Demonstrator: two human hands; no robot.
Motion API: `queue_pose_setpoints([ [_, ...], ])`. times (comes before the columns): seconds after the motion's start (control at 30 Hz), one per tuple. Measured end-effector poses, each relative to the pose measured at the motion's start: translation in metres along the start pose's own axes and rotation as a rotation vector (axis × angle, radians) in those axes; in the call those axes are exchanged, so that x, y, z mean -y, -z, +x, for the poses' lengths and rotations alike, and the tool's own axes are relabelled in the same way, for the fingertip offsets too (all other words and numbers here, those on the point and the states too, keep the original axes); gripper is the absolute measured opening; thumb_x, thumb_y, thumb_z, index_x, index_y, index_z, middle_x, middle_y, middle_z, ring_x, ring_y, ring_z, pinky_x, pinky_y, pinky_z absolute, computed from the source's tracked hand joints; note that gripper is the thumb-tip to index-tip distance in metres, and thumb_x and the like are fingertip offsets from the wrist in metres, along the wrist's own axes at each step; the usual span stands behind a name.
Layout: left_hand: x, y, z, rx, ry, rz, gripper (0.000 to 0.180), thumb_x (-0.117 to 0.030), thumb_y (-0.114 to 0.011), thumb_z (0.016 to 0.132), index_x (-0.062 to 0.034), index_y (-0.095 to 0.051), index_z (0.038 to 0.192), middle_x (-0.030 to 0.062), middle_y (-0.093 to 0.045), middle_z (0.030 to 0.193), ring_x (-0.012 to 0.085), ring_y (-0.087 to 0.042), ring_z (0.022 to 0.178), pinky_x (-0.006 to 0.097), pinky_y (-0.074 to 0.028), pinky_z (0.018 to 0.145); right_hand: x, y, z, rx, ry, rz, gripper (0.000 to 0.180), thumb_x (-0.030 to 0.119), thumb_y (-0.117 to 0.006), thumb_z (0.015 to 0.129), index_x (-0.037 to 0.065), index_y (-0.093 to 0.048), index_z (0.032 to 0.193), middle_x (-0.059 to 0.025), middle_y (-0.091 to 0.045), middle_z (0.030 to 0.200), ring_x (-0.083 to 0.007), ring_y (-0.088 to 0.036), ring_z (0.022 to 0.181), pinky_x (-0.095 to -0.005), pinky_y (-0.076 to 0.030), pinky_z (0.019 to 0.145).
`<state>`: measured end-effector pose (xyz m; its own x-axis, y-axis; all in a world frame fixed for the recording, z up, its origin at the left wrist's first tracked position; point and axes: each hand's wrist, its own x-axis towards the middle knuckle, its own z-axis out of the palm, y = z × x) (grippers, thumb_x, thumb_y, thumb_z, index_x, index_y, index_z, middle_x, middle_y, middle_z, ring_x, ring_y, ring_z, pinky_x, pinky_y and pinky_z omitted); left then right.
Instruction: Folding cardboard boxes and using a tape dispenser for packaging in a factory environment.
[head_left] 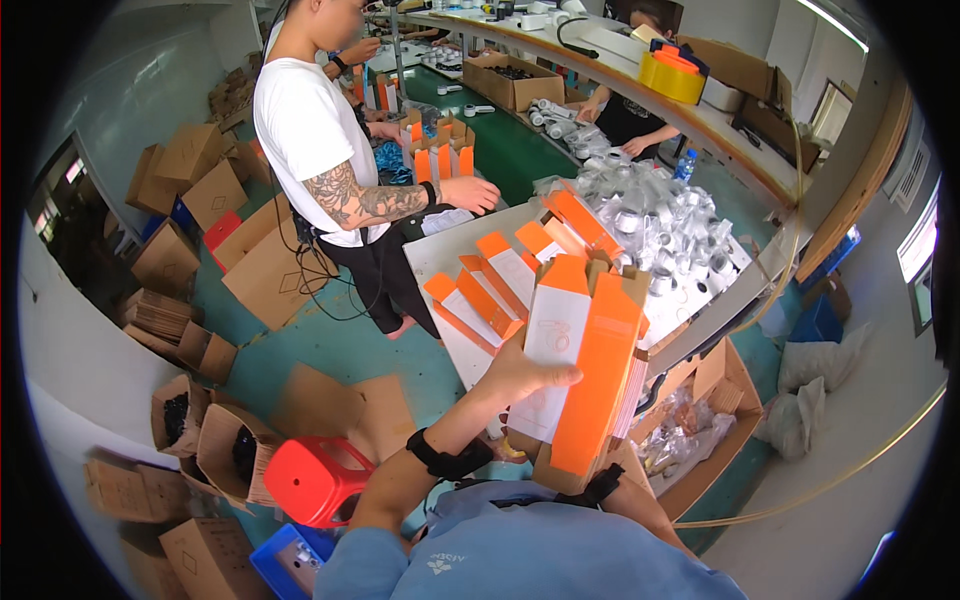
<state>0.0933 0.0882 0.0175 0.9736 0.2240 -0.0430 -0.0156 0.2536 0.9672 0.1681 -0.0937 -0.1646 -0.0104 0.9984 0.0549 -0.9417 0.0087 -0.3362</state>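
My left hand [520, 382] is closed around an orange-and-white carton [598, 370] in front of my chest, thumb across its printed white side. The carton stands upright and slightly tilted, its top flaps raised. My right hand is hidden behind it; only the forearm and a black wristband [603, 484] show below, so its fingers cannot be made out. Just beyond, more orange-and-white cartons [490, 290] with raised flaps lie leaning on the white table [432, 256]. A heap of white, plastic-bagged items [665, 215] covers the table's far right part.
A co-worker in a white shirt [305, 130] stands at the left of the green work surface [500, 150]. An overhead shelf [600, 60] runs along the right. A red stool [312, 480] and a blue bin [290, 560] stand left of me; a cardboard box [745, 400] stands right.
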Motion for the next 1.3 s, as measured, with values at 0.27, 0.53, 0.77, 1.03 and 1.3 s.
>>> queue_pose_setpoints([
  [0.27,0.009,-0.019,-0.014,-0.115,-0.202,0.087,0.087,-0.023,-0.088,0.063,0.0004,-0.040,0.132,0.0103,-0.059,0.117,0.0199,-0.058,0.108,0.035,-0.048,0.092,0.003,0.001,-0.015,-0.133,0.007,-0.099,0.061,0.030,-0.068,0.085,0.004,-0.047,0.135,-0.0111,-0.060,0.125,-0.0232,-0.059,0.112,-0.0371,-0.047,0.096],
  [0.53,0.003,-0.021,-0.018,-0.131,-0.116,0.005,0.086,-0.010,-0.086,0.065,0.0004,-0.036,0.135,0.0116,-0.056,0.123,0.0213,-0.056,0.114,0.037,-0.048,0.094,-0.005,0.008,-0.028,-0.240,0.018,-0.129,0.058,0.031,-0.066,0.086,0.004,-0.048,0.134,-0.0101,-0.060,0.125,-0.0223,-0.058,0.112,-0.0369,-0.047,0.096],
  [0.77,0.015,-0.017,-0.026,-0.191,-0.176,-0.014,0.087,-0.011,-0.086,0.067,0.0009,-0.034,0.135,0.0122,-0.055,0.123,0.0206,-0.056,0.114,0.037,-0.048,0.094,0.002,0.011,-0.025,-0.317,-0.002,-0.151,0.056,0.031,-0.065,0.088,0.005,-0.048,0.134,-0.0092,-0.060,0.125,-0.0215,-0.058,0.112,-0.0367,-0.046,0.096],
  [1.03,0.020,-0.015,-0.034,-0.166,-0.212,-0.077,0.089,-0.016,-0.089,0.064,0.0025,-0.033,0.132,0.0133,-0.052,0.123,0.0205,-0.055,0.113,0.036,-0.048,0.094,0.003,0.019,-0.036,-0.403,-0.011,-0.179,0.053,0.031,-0.064,0.089,0.006,-0.048,0.133,-0.0082,-0.060,0.125,-0.0205,-0.058,0.112,-0.0364,-0.046,0.096],
  [1.3,0.027,-0.011,-0.054,-0.189,-0.252,-0.063,0.089,-0.012,-0.090,0.060,0.0003,-0.036,0.130,0.0116,-0.054,0.121,0.0192,-0.056,0.111,0.035,-0.049,0.092,0.018,0.012,-0.015,-0.494,0.004,-0.199,0.050,0.031,-0.062,0.091,0.007,-0.049,0.133,-0.0072,-0.060,0.125,-0.0196,-0.058,0.112,-0.0361,-0.045,0.096],
])
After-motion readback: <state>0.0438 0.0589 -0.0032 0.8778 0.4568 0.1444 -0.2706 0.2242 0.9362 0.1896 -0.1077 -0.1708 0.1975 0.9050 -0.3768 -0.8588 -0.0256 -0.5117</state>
